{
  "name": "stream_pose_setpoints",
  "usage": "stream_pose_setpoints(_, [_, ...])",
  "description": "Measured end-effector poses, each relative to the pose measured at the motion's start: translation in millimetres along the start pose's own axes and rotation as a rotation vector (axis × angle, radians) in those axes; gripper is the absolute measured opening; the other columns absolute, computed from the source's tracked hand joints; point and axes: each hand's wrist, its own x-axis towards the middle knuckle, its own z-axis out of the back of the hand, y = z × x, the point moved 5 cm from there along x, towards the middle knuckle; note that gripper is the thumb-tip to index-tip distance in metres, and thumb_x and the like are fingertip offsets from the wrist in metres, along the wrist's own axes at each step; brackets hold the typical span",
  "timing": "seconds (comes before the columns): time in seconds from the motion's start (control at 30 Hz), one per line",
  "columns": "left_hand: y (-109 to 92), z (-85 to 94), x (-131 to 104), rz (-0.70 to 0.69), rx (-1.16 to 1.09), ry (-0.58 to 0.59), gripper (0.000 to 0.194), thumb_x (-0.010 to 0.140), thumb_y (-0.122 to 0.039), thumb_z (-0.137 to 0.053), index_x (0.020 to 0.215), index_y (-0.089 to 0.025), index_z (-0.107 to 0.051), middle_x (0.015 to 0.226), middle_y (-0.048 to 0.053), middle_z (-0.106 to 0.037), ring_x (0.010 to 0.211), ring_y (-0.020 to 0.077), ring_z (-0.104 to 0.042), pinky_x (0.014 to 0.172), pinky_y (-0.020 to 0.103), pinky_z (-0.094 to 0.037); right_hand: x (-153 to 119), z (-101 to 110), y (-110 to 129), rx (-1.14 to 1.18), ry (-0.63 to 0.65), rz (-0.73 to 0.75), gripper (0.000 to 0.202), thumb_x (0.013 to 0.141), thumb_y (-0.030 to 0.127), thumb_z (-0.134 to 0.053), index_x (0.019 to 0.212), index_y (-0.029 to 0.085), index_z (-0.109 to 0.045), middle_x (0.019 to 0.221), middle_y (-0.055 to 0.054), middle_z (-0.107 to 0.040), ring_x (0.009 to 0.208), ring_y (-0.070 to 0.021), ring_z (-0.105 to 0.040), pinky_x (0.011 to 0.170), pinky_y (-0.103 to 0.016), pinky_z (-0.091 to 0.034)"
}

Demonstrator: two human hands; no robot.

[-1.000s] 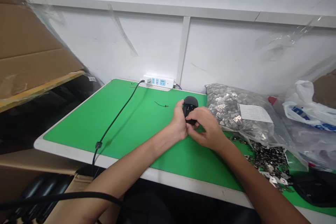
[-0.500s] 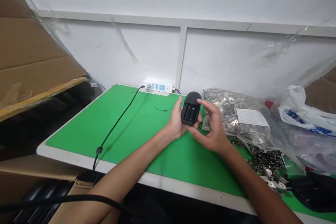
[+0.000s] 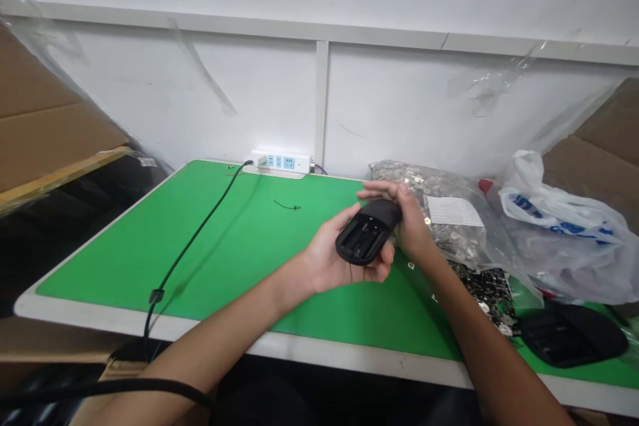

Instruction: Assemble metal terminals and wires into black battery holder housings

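A black oval device (image 3: 364,237) with an open compartment is held above the green tabletop, tilted so its rounded end points up and right. My left hand (image 3: 332,256) is wrapped around its lower end, with fingertips showing beneath its right side. My right hand (image 3: 407,213) presses against the rounded upper end, its fingers together and reaching over the far side. A second black device (image 3: 574,335) lies at the table's right front, beside a pile of small metal parts (image 3: 492,296).
A clear bag of metal pieces (image 3: 449,203) and a white plastic bag (image 3: 564,219) stand at the right. Against the wall sits a power strip (image 3: 289,162), its black cable (image 3: 200,229) crossing the left side. Cardboard (image 3: 50,120) is at far left.
The device has tilted to the right and come lower and nearer. My right hand has moved from its side to round its upper end. The camera view has shifted rightward.
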Motion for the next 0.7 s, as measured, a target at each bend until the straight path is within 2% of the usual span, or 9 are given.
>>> stream_pose_setpoints(0.07, [-0.5,5.9,2.4,0.01,0.082,-0.01,0.073,0.106,-0.063,-0.029,0.09,-0.006,-0.071,0.079,0.016,-0.075,0.065,0.0233,-0.074,0.068,0.032,-0.059,1.0,-1.1,-1.0,-0.046,0.065,-0.041,0.064,0.104,0.072,-0.036,0.096,0.024,-0.078,0.093,-0.005,-0.079,0.093,-0.0245,-0.073,0.092,-0.041,-0.057])
stream_pose_setpoints(0.13, [-4.3,10.9,4.6,-0.002,0.194,-0.032,0.066,0.104,-0.064,-0.037,0.092,-0.008,-0.07,0.079,0.016,-0.076,0.06,0.0217,-0.072,0.061,0.03,-0.056,1.5,1.0,0.7,-0.101,0.055,-0.02,0.062,0.102,0.072,-0.041,0.083,0.024,-0.075,0.084,-0.004,-0.076,0.082,-0.0228,-0.069,0.082,-0.038,-0.055])
stream_pose_setpoints(0.23, [-12.5,14.2,6.2,-0.039,0.462,-0.086,0.063,0.1,-0.067,-0.046,0.1,-0.01,-0.07,0.083,0.017,-0.078,0.054,0.0212,-0.069,0.053,0.029,-0.05,1.4,5.7,5.0,-0.153,0.024,0.039,0.059,0.103,0.067,-0.042,0.079,0.024,-0.073,0.075,-0.004,-0.071,0.071,-0.022,-0.064,0.069,-0.037,-0.052])
stream_pose_setpoints(0.33, [-26.9,18.3,-1.7,-0.239,0.765,-0.302,0.06,0.095,-0.071,-0.058,0.103,-0.013,-0.069,0.085,0.014,-0.077,0.061,0.0192,-0.068,0.058,0.027,-0.048,-0.8,9.3,13.0,-0.295,0.002,0.127,0.053,0.105,0.058,-0.04,0.076,0.024,-0.069,0.071,-0.004,-0.069,0.069,-0.0225,-0.062,0.064,-0.037,-0.048])
stream_pose_setpoints(0.43, [-31.7,17.3,-23.3,-0.449,0.982,-0.471,0.056,0.084,-0.066,-0.077,0.109,-0.018,-0.066,0.088,0.006,-0.074,0.069,0.0168,-0.065,0.062,0.024,-0.045,-6.5,5.1,22.6,-0.513,-0.012,0.227,0.044,0.106,0.048,-0.043,0.079,0.024,-0.068,0.071,-0.003,-0.068,0.069,-0.0224,-0.062,0.063,-0.037,-0.044])
stream_pose_setpoints(0.5, [-25.2,14.0,-40.8,-0.501,1.152,-0.53,0.058,0.079,-0.06,-0.085,0.116,-0.019,-0.066,0.1,0.007,-0.074,0.08,0.0188,-0.066,0.068,0.025,-0.046,-12.9,-5.3,27.4,-0.588,0.02,0.29,0.04,0.106,0.044,-0.044,0.081,0.024,-0.067,0.072,-0.003,-0.068,0.068,-0.0216,-0.062,0.063,-0.037,-0.043])
stream_pose_setpoints(0.6, [-12.3,6.5,-74.3,-0.567,1.445,-0.692,0.054,0.083,-0.055,-0.083,0.122,-0.021,-0.067,0.115,0.01,-0.074,0.094,0.024,-0.067,0.077,0.029,-0.047,-26.1,-27.8,30.5,-0.552,0.129,0.348,0.041,0.109,0.044,-0.042,0.085,0.024,-0.068,0.078,-0.003,-0.072,0.071,-0.0214,-0.066,0.065,-0.037,-0.045])
stream_pose_setpoints(0.7, [-0.6,-0.9,-120.5,-0.583,1.629,-0.829,0.049,0.088,-0.051,-0.076,0.125,-0.021,-0.067,0.113,0.01,-0.075,0.094,0.0253,-0.069,0.081,0.032,-0.048,-38.0,-44.9,31.9,-0.414,0.212,0.389,0.042,0.112,0.045,-0.036,0.1,0.023,-0.071,0.091,-0.005,-0.076,0.084,-0.0225,-0.071,0.075,-0.037,-0.052])
